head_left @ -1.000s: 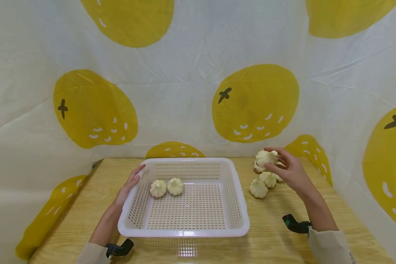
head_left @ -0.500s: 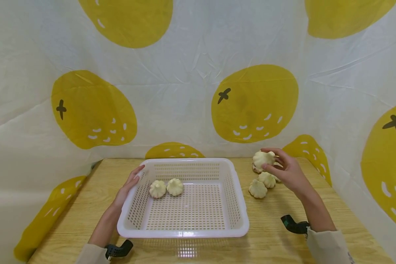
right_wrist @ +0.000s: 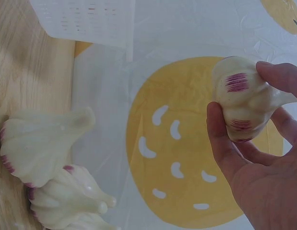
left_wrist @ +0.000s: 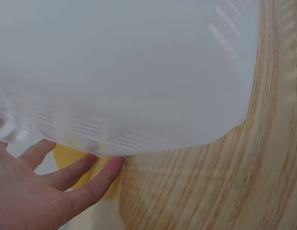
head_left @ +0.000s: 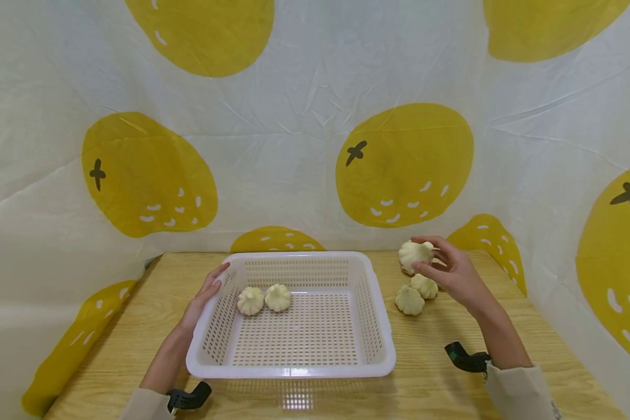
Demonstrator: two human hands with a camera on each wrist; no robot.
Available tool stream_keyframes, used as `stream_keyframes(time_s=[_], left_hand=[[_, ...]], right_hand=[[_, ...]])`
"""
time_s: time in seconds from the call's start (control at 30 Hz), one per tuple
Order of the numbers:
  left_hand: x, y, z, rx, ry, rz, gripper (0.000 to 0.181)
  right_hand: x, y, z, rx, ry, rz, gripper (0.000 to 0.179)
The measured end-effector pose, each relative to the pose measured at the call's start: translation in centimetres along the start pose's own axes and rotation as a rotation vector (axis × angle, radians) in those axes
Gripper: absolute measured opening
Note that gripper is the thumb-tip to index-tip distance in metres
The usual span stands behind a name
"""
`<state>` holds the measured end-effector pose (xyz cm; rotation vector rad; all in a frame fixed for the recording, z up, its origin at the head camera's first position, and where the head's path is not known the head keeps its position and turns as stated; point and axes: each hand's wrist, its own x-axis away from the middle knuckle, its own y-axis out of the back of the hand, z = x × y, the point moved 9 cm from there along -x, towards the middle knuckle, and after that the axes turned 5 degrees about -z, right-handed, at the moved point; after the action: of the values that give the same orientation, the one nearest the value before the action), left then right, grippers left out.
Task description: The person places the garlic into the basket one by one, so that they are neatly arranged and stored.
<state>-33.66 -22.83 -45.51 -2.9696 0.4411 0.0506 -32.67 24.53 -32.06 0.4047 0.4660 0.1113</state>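
Note:
My right hand [head_left: 454, 274] pinches a garlic bulb [head_left: 415, 256] between thumb and fingers, at the back right of the table. In the right wrist view, purple streaks mark the held bulb [right_wrist: 237, 98]. Below it lie several more cream bulbs, among them a garlic bulb [head_left: 409, 300] and a second garlic bulb [head_left: 423, 286]; the hand partly covers this group. Along the left side of a white slotted basket [head_left: 294, 371], my left hand [head_left: 196, 306] rests its fingers at the rim. Straight fingertips touch the basket's outer wall [left_wrist: 138, 143] in the left wrist view.
Two garlic bulbs sit side by side in the basket's left part, one bulb [head_left: 250, 301] left of another bulb [head_left: 278, 297]. The wooden table [head_left: 425, 385] ends at a white curtain [head_left: 278, 175] printed with yellow fruit.
My right hand has shifted slightly left with the garlic bulb held up. My left hand and the basket stay in place.

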Motion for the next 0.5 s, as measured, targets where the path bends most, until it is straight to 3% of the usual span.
stream_keyframes(time_s=[0.5], left_hand=[[0.00,-0.04,-0.16,0.006,-0.015,0.000,0.055]], right_hand=[[0.20,-0.25,0.82,-0.020,0.007,0.029,0.052]])
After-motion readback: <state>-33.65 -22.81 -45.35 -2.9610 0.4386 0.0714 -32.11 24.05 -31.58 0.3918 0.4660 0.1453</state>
